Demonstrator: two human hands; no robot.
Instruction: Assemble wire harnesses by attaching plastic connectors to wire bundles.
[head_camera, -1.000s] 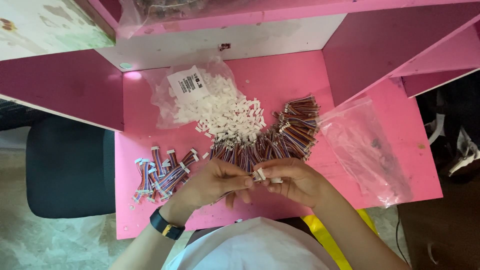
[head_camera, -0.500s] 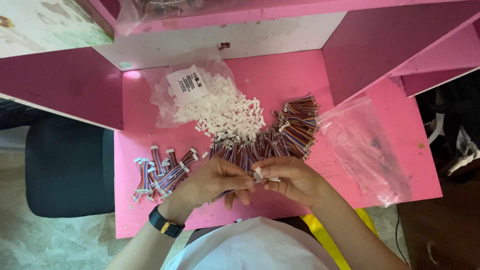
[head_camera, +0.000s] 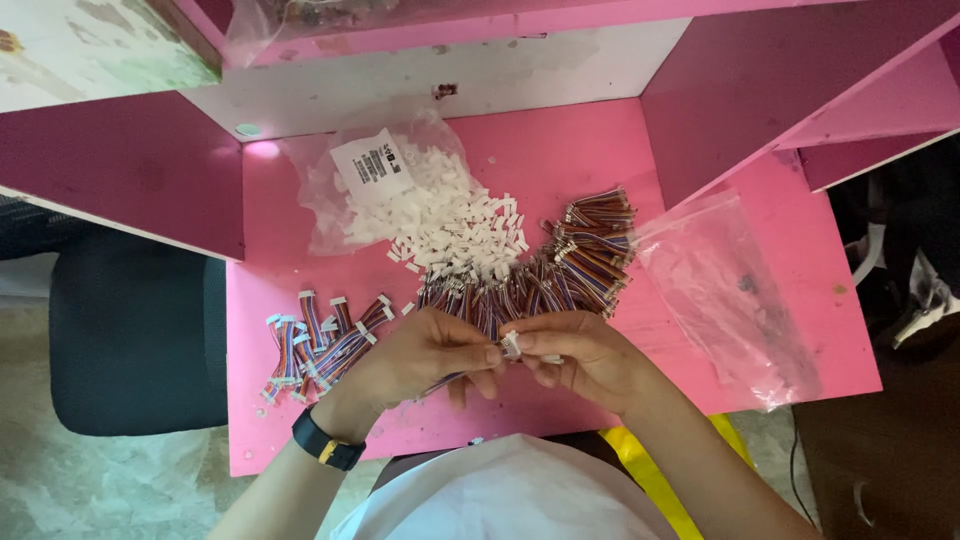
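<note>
Up top, clear bag (head_camera: 330, 200) (white oblong label (head_camera: 372, 166)) spills white connectors (head_camera: 455, 230).

The small white connector (head_camera: 512, 345) pinched between the two hands is mostly covered by fingertips, and it is too small to tell whether the wire bundle (head_camera: 440, 382) under the left hand (head_camera: 425, 355) is seated in it. The right hand (head_camera: 585, 358) hides part of the counter (head_camera: 560, 150) beneath it, and both forearms run off the bottom edge. The clear bag (head_camera: 300, 15) on the upper shelf is cut by the top edge, its contents blurred.
</note>
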